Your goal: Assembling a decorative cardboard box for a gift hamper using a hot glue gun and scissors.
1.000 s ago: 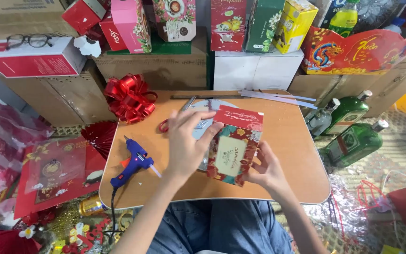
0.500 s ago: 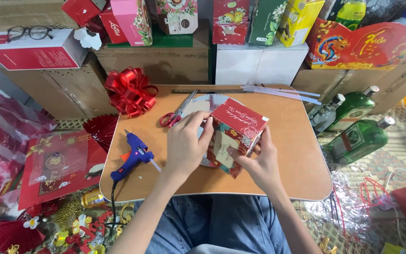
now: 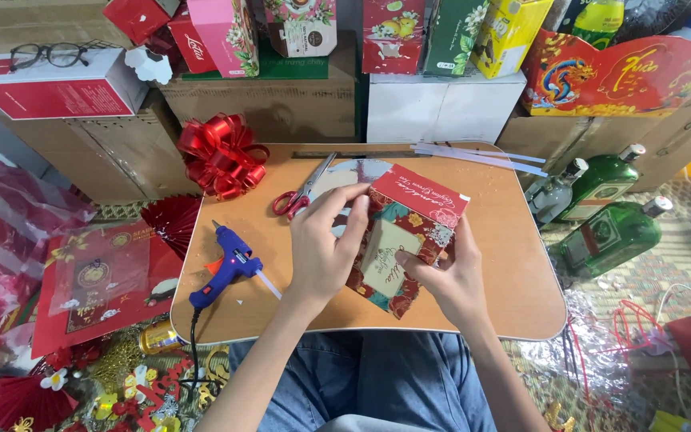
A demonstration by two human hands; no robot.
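A red gift box (image 3: 405,232) with floral panels and a cream label stands tilted over the small wooden table (image 3: 513,264). My left hand (image 3: 323,248) grips its left side, fingers curled over the top edge. My right hand (image 3: 445,276) holds its lower right corner, thumb pressed on the front face. Behind the box lies a round silvery disc (image 3: 345,172), partly hidden by it.
A blue glue gun (image 3: 225,268) lies at the table's left, red-handled scissors (image 3: 301,196) behind my left hand, a red ribbon bow (image 3: 221,156) at the back left corner. Clear strips (image 3: 473,158) lie at the back. Green bottles (image 3: 609,232) lie right of the table. Boxes line the back.
Both hands have lifted the box from lying flat and turned it more upright, tilting its red top toward the back right. The left hand shifted onto the box's top left edge.
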